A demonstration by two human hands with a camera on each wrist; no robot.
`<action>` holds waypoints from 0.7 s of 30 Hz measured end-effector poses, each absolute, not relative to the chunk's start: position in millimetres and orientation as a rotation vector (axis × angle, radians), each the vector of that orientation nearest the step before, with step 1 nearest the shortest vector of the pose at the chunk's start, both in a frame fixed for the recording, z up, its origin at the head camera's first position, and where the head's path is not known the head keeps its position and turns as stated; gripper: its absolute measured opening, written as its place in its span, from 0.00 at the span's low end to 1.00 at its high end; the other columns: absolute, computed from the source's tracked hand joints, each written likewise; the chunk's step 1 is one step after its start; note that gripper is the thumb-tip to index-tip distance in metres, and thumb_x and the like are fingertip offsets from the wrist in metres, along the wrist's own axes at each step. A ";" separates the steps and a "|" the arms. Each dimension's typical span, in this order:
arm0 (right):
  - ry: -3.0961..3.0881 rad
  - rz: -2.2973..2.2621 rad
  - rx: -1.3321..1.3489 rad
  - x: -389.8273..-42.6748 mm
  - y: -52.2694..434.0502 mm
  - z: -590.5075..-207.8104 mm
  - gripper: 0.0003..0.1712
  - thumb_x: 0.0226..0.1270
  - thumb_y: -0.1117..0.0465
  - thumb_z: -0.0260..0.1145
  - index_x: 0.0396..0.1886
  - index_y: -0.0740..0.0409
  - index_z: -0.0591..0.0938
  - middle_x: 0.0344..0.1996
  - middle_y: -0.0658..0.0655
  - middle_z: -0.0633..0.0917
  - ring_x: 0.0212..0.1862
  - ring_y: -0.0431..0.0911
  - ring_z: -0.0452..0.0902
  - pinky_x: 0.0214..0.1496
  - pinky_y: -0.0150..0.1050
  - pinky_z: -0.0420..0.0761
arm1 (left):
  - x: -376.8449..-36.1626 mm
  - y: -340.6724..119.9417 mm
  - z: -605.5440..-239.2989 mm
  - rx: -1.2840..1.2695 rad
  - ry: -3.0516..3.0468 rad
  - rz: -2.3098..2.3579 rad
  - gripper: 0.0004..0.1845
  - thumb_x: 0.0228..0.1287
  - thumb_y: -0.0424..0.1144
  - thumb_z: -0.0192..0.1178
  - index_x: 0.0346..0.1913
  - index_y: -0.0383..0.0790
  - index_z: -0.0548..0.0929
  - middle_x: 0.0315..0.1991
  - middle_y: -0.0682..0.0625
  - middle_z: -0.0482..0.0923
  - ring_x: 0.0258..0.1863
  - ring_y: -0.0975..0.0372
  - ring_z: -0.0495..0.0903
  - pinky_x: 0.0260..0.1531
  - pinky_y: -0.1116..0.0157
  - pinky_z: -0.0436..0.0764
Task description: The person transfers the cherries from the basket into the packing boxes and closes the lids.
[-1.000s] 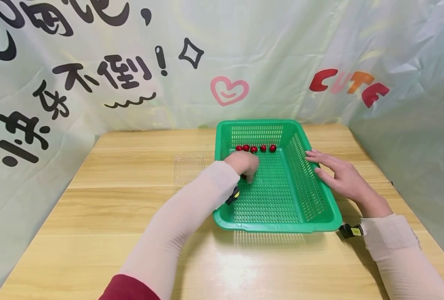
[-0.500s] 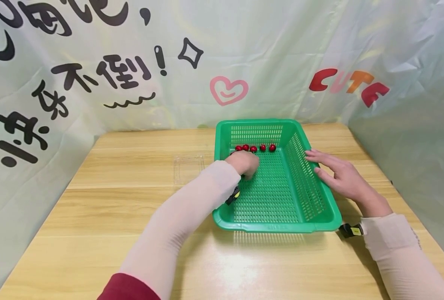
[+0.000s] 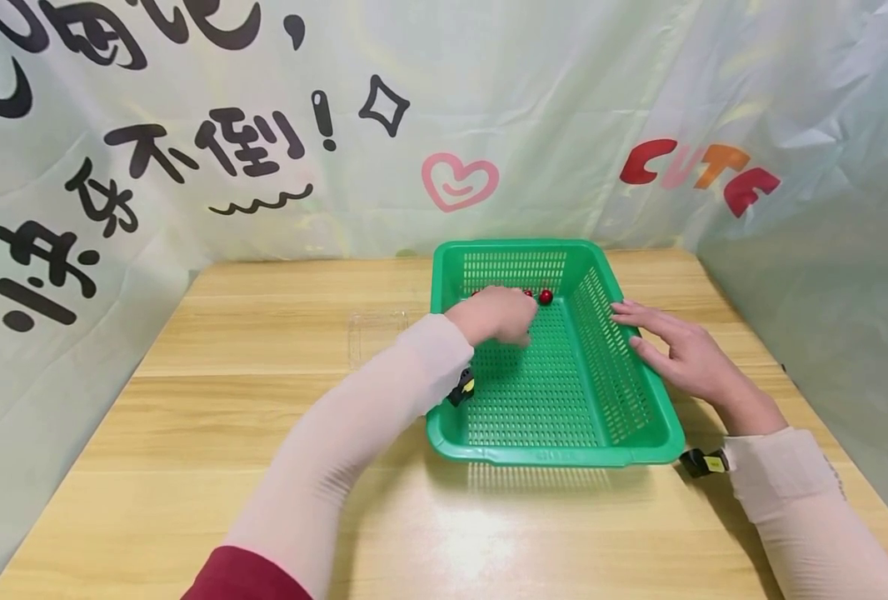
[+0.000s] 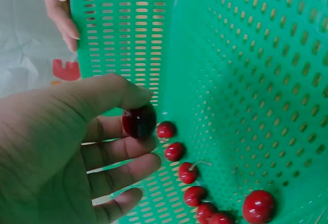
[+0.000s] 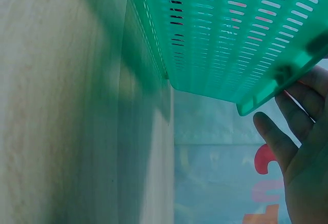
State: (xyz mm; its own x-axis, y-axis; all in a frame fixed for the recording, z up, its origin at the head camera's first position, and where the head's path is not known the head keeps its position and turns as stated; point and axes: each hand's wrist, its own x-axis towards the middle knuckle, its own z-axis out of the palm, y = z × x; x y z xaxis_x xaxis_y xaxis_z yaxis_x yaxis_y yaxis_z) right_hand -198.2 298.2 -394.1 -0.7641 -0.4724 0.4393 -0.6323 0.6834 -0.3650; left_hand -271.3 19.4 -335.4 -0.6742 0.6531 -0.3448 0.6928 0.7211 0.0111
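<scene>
A green slotted basket (image 3: 642,421) stands on the wooden table (image 3: 226,417). My left hand (image 3: 500,315) reaches into its far end and pinches one dark red cherry (image 4: 139,121) between thumb and forefinger. A row of several more cherries (image 4: 175,151) lies along the basket's far wall. In the head view only the rightmost cherry (image 3: 545,296) shows clearly; my hand hides the rest. My right hand (image 3: 676,350) rests with straight fingers on the outside of the basket's right rim (image 5: 230,39).
A clear plastic box (image 3: 376,333) lies on the table left of the basket. A printed sheet (image 3: 189,150) hangs behind and at both sides. Bare tabletop lies in front and to the left.
My left hand has moved up and to the right inside the basket, reaching the row of cherries and covering most of them. The right hand and the basket have stayed still.
</scene>
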 end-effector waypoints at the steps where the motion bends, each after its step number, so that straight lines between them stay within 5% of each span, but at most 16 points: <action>1: -2.588 0.732 0.874 -198.2 298.1 -394.2 0.26 0.66 0.65 0.66 0.64 0.52 0.77 0.67 0.56 0.73 0.70 0.37 0.61 0.68 0.42 0.64 | -270.9 19.8 -332.9 1.065 2.606 -0.168 0.13 0.70 0.49 0.57 0.31 0.46 0.73 0.27 0.54 0.69 0.29 0.62 0.69 0.34 0.63 0.72; 8: -2.579 0.733 0.879 -199.1 297.9 -394.4 0.26 0.66 0.65 0.66 0.64 0.53 0.77 0.66 0.57 0.73 0.70 0.37 0.60 0.68 0.42 0.64 | -266.3 19.4 -318.0 1.164 2.637 -0.119 0.11 0.70 0.49 0.57 0.34 0.47 0.73 0.28 0.56 0.70 0.28 0.64 0.68 0.39 0.62 0.70; 16: -2.604 0.738 0.864 -198.2 297.6 -394.2 0.28 0.66 0.65 0.66 0.66 0.52 0.75 0.67 0.57 0.72 0.69 0.49 0.65 0.59 0.65 0.68 | -258.1 13.3 -301.3 1.253 2.698 -0.060 0.10 0.69 0.50 0.58 0.37 0.47 0.74 0.31 0.57 0.72 0.31 0.65 0.70 0.37 0.63 0.67; 21: -2.604 0.731 0.868 -197.3 297.3 -394.6 0.29 0.66 0.65 0.65 0.67 0.51 0.75 0.67 0.58 0.72 0.70 0.48 0.64 0.62 0.61 0.67 | -256.0 4.4 -292.7 1.268 2.735 -0.023 0.11 0.69 0.50 0.57 0.38 0.47 0.72 0.29 0.56 0.69 0.30 0.65 0.68 0.34 0.66 0.63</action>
State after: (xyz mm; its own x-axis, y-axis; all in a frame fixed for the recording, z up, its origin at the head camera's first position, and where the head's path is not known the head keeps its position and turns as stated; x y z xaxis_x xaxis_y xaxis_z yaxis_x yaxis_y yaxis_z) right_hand -197.3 297.3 -394.6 -0.7725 -0.4713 0.4255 -0.6239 0.6881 -0.3706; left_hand -256.0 4.4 -292.7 -0.6397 0.7589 -0.1213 0.7609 0.6477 0.0392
